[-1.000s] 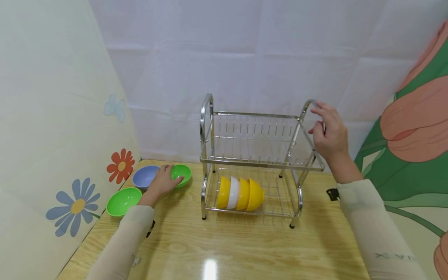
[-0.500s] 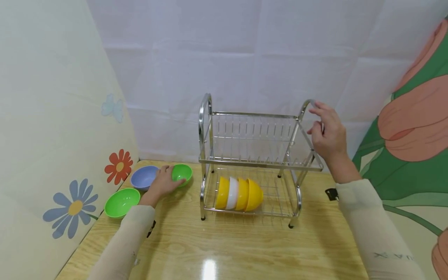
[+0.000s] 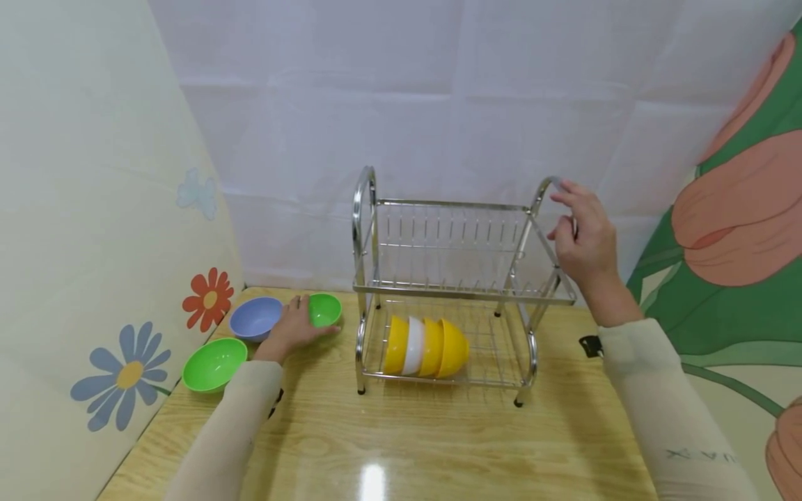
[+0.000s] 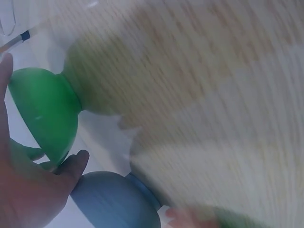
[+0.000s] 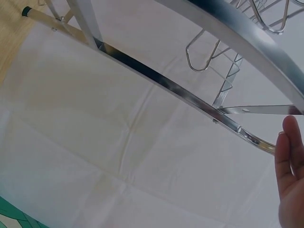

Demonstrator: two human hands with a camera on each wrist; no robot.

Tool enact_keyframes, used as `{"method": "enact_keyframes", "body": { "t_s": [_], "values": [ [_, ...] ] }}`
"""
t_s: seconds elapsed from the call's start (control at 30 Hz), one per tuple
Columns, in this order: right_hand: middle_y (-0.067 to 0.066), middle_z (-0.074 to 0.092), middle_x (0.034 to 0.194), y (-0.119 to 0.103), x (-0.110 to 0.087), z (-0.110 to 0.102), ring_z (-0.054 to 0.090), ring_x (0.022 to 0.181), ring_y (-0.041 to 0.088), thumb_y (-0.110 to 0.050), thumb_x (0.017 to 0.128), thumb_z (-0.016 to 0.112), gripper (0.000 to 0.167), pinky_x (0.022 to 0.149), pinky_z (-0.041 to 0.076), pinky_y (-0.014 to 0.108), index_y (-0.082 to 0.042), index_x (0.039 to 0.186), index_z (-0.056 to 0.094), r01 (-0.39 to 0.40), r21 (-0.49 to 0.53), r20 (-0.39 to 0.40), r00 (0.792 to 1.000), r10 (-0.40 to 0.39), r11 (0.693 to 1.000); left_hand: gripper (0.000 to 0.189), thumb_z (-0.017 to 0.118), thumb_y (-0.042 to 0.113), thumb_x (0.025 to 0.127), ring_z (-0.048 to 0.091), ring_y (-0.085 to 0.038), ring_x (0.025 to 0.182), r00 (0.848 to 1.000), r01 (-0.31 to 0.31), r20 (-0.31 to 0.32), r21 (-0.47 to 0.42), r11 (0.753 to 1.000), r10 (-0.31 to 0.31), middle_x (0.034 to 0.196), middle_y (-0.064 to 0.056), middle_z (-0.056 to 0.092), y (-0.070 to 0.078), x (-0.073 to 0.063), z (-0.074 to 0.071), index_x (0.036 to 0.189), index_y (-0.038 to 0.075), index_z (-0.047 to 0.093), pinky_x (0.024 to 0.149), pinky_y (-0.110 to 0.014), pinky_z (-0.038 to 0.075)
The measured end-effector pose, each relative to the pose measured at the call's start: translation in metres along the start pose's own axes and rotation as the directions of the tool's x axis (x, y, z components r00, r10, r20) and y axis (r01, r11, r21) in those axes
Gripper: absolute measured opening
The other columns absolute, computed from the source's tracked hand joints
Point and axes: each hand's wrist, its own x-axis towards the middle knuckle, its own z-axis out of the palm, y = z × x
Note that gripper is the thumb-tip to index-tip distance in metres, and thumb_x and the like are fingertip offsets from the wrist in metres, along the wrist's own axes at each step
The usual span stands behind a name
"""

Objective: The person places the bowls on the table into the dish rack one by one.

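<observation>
Dish rack (image 3: 464, 294), two-tier, on worktop (image 3: 438, 445). Lower tier (image 3: 491, 383): three yellow bowls (image 3: 454, 349) and one white bowl (image 3: 413, 346), tipped sideways in a row. Left of the rack: near green bowl (image 3: 324, 307), then blue bowl (image 3: 253, 317), then far green bowl (image 3: 214, 364). Racking judged part done; three bowls remain outside. Left hand (image 3: 292, 329): fingers spread wide about the near green bowl; firm hold cannot be told. Right hand (image 3: 587, 240): fingers loosely bent, fingertips at the rack's right handle (image 3: 540, 191).
</observation>
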Motion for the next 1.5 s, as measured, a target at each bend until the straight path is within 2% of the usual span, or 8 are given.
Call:
{"method": "enact_keyframes", "body": {
  "t_s": [0.23, 0.53, 0.67, 0.87, 1.07, 1.5],
  "values": [
    [0.010, 0.062, 0.139, -0.002, 0.001, 0.001, 0.045, 0.075, -0.027, 0.005, 0.088, 0.046, 0.041, 0.066, 0.036, 0.001, -0.001, 0.122, 0.069, 0.015, -0.001, -0.009, 1.000, -0.015, 1.000, 0.121, 0.075, 0.062, 0.081, 0.020, -0.059, 0.143, 0.999, 0.003, -0.033, 0.007, 1.000, -0.002, 0.155, -0.041, 0.020, -0.004, 0.002, 0.007, 0.153, -0.014, 0.015, 0.114, -0.068, 0.029],
    [0.009, 0.062, 0.139, -0.003, 0.001, 0.001, 0.045, 0.076, -0.026, 0.006, 0.087, 0.046, 0.042, 0.069, 0.036, 0.001, -0.001, 0.122, 0.069, 0.009, 0.005, -0.020, 1.000, -0.009, 1.000, 0.123, 0.076, 0.058, 0.081, 0.018, -0.059, 0.144, 0.999, 0.037, -0.037, -0.035, 0.999, -0.038, 0.156, -0.039, 0.016, -0.007, 0.005, 0.012, 0.154, -0.014, 0.009, 0.112, -0.068, 0.032],
    [0.008, 0.063, 0.139, -0.003, 0.001, 0.002, 0.047, 0.082, -0.022, 0.005, 0.087, 0.046, 0.042, 0.073, 0.038, 0.002, -0.002, 0.121, 0.069, 0.005, 0.009, -0.025, 1.000, -0.005, 1.000, 0.122, 0.076, 0.057, 0.081, 0.018, -0.058, 0.144, 0.998, 0.043, -0.036, -0.043, 0.998, -0.045, 0.156, -0.039, 0.015, -0.009, 0.004, 0.014, 0.155, -0.013, 0.008, 0.111, -0.068, 0.033],
    [0.009, 0.062, 0.139, -0.001, 0.001, 0.003, 0.046, 0.072, -0.026, 0.005, 0.087, 0.045, 0.043, 0.065, 0.036, 0.002, -0.002, 0.122, 0.069, 0.001, 0.012, -0.011, 1.000, 0.000, 1.000, 0.119, 0.073, 0.058, 0.082, 0.019, -0.058, 0.144, 0.998, 0.047, -0.034, -0.040, 0.998, -0.048, 0.156, -0.038, 0.016, -0.011, 0.003, 0.016, 0.155, -0.013, 0.009, 0.112, -0.068, 0.033],
    [0.008, 0.062, 0.140, 0.000, 0.000, 0.002, 0.045, 0.073, -0.028, 0.004, 0.087, 0.045, 0.044, 0.068, 0.037, 0.002, -0.003, 0.122, 0.069, -0.015, 0.008, -0.009, 1.000, 0.015, 1.000, 0.117, 0.073, 0.055, 0.082, 0.019, -0.057, 0.143, 0.999, 0.039, -0.036, -0.050, 0.998, -0.041, 0.156, -0.036, 0.017, -0.008, 0.000, 0.013, 0.155, -0.013, 0.011, 0.113, -0.067, 0.032],
    [0.008, 0.062, 0.140, 0.000, -0.001, 0.000, 0.044, 0.071, -0.028, 0.007, 0.086, 0.046, 0.043, 0.063, 0.035, 0.002, -0.002, 0.122, 0.069, -0.008, -0.008, -0.009, 1.000, 0.008, 1.000, 0.116, 0.071, 0.054, 0.083, 0.016, -0.057, 0.145, 0.997, 0.057, -0.040, -0.052, 0.997, -0.060, 0.159, -0.035, 0.014, 0.000, -0.007, 0.004, 0.155, -0.014, 0.011, 0.113, -0.068, 0.030]
  ]
}}
